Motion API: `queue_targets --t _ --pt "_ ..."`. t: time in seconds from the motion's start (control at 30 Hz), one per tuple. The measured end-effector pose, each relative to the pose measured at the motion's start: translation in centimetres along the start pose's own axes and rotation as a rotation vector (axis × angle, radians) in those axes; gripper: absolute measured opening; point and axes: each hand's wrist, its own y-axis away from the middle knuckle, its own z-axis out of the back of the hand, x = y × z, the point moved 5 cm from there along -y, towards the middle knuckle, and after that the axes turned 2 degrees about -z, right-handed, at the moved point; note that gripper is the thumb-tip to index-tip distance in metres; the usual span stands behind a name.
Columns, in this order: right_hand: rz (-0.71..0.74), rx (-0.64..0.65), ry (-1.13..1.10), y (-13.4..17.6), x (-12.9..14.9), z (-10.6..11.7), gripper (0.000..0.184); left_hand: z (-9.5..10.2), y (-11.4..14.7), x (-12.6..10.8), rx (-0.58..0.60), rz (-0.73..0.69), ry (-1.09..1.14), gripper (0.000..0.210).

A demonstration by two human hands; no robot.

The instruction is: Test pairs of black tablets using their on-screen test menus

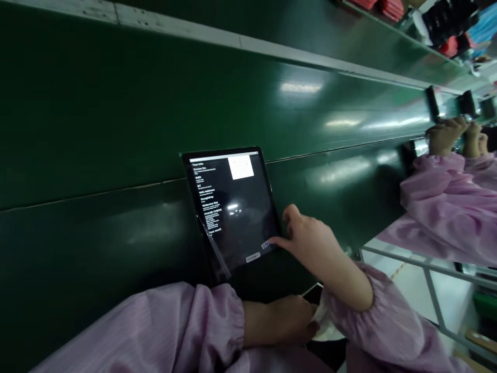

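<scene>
A tablet (240, 207) with a lit black screen of white text lies on the green work surface, a white box glowing near its top. Two small labels stick to its lower edge. My right hand (314, 243) is over the tablet's lower right corner, thumb and forefinger apart, the thumb tip at one label. Close to my body, my left hand (285, 318) is closed around a crumpled white cloth (326, 324), its fingers partly hidden. Beneath that cloth shows a dark flat panel (330, 352), mostly covered.
The long green bench (116, 114) has a seam and a pale rail (186, 31) along it. At right, co-workers in pink sleeves (446, 191) handle dark devices (435, 101). Red and black items (450, 20) sit at the upper right. A metal frame (430, 290) stands below the bench edge.
</scene>
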Motion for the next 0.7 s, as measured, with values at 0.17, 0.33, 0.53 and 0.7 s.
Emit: queue_targets --t 0.17,0.33,0.53,0.7 --pt "0.32 -0.329 -0.227 -3.4 -1.0 3.3 0.021 1.0 0.2 -0.7 0.143 0.132 0.033 0.041" --pt "0.459 -0.336 -0.147 -7.3 2.6 3.6 0.051 1.4 0.2 -0.8 0.206 0.134 0.018 0.034" --pt "0.411 -0.293 0.025 -7.6 2.7 3.2 0.051 -0.2 -0.9 -0.8 0.176 -0.058 -0.127 0.018" --pt "0.704 -0.155 -0.036 -2.7 1.0 3.1 0.045 -1.4 -1.2 -0.6 0.14 -0.113 -0.167 0.014"
